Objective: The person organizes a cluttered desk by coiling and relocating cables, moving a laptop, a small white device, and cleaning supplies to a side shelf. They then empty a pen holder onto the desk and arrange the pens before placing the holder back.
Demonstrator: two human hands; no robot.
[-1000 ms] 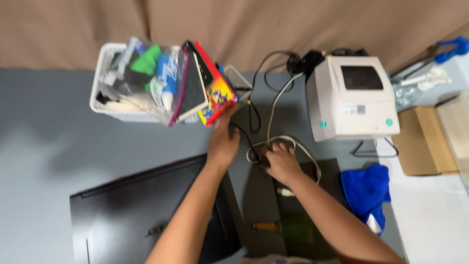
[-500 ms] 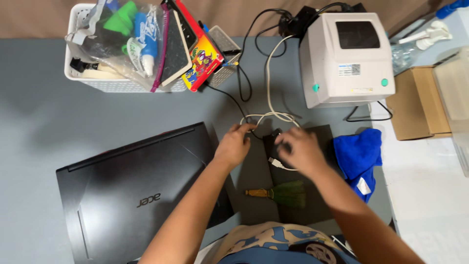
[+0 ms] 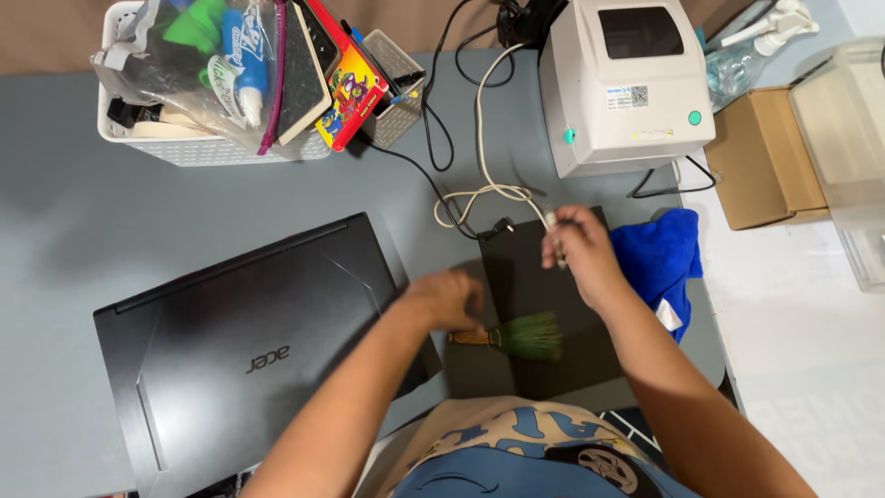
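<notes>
Head view: right hand (image 3: 579,251) pinches the white cable (image 3: 486,189) end over a black mat (image 3: 553,304). Left hand (image 3: 449,300), fingers curled, grips the green brush (image 3: 521,336) handle. Closed laptop (image 3: 249,346) lies left, blue cloth (image 3: 659,258) right, printer (image 3: 627,83) behind.

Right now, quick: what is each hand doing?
Left hand: curled at the handle of the small green brush; grip cannot be told.
Right hand: closed, pinching the end of the white cable.
</notes>
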